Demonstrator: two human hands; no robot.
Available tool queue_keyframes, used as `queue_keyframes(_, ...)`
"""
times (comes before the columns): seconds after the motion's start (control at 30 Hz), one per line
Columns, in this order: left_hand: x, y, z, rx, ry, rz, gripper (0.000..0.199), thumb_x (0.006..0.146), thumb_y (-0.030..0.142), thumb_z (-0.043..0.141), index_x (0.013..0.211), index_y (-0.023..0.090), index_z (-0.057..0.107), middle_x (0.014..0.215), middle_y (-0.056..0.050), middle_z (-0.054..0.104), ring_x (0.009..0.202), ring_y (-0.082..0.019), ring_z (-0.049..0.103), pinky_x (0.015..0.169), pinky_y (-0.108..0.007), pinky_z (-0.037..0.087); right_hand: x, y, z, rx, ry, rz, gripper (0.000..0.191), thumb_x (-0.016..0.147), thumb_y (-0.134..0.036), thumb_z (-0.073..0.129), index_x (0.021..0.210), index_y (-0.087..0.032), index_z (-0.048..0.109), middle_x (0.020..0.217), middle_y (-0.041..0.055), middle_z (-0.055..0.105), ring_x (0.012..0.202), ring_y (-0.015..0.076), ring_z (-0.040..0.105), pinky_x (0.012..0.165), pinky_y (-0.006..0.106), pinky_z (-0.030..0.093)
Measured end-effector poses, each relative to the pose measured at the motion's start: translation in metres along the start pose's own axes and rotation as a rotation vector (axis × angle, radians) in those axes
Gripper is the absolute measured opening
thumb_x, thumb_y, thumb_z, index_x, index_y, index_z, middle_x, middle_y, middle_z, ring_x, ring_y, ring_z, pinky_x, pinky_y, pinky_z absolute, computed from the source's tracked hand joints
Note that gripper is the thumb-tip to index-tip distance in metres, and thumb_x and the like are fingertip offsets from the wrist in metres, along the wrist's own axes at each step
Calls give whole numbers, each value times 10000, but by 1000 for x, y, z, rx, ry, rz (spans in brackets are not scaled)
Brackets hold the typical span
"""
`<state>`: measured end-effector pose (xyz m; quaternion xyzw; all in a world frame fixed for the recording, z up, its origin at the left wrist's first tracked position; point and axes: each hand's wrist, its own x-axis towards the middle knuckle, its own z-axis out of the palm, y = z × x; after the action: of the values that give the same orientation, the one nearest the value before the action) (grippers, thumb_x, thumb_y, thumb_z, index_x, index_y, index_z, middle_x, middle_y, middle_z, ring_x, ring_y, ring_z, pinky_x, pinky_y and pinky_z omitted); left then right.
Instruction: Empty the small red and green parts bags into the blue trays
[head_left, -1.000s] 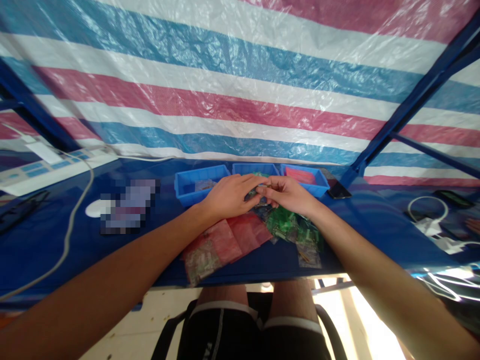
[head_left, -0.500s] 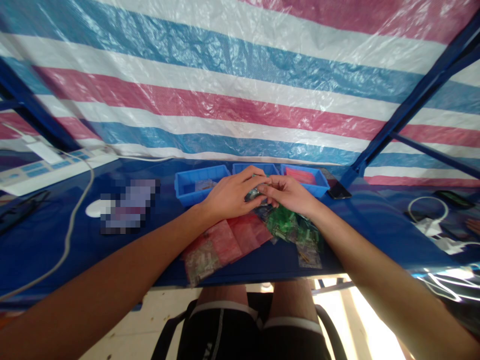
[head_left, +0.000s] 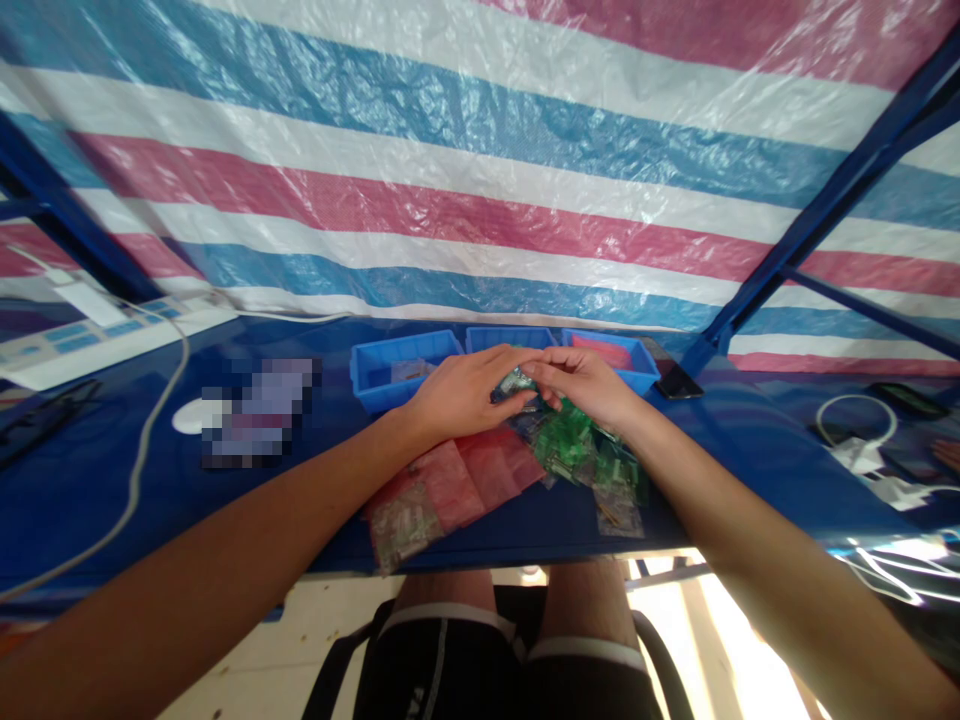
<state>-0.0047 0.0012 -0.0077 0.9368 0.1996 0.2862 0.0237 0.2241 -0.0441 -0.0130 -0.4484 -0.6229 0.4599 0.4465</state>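
Note:
My left hand (head_left: 469,392) and my right hand (head_left: 581,383) meet at the middle of the table, both closed around a small clear plastic bag (head_left: 514,382). What the bag contains is too small to make out. Just nearer to me lie red plastic bags (head_left: 480,475), overlapping, with a clear packet (head_left: 405,525) on their left end. Green plastic bags (head_left: 566,440) are heaped below my right hand. Beside them rests a clear packet with thin brass-coloured pieces (head_left: 619,512). My left hand partly covers the middle blue bin (head_left: 510,338).
A left blue bin (head_left: 405,350) holds a clear packet; a right blue bin (head_left: 649,368) holds red bags. A dark phone (head_left: 679,378) lies right of it. At left are a blurred-out phone (head_left: 262,410), a white cable (head_left: 139,470) and a power strip (head_left: 75,350). A white charger (head_left: 859,452) lies at right.
My fingers have shifted slightly on the small bag, the right fingertips sliding a little over the left ones. Everything else stays in place.

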Motion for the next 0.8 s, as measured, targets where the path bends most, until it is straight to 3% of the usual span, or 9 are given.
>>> queue_keyframes(0.13,0,-3,3,3,22,-42,565,1051,455,631,1571,259,531,1462,-70,722,1290,-265,733,1043,-381,608,1,0,-1,-19,19,-24,474,846,-672,830,834,-209,727,631,-29,632,518,112,521,508,258,383)
queue_keyframes(0.47,1,-7,7,-51,88,-35,504,1059,376,629,1538,232,570,1452,-61,729,1278,-243,738,1094,-374,587,1,-2,0,-57,36,-58,494,851,-701,815,902,-220,715,652,-34,621,542,122,541,510,261,416)
queue_keyframes(0.8,1,-3,5,-70,79,-69,614,1040,357,641,1626,263,486,1572,-74,640,1300,-263,718,1072,-380,606,1,-2,-2,5,76,-91,474,815,-675,859,910,-224,746,720,-13,679,573,137,571,529,286,452)
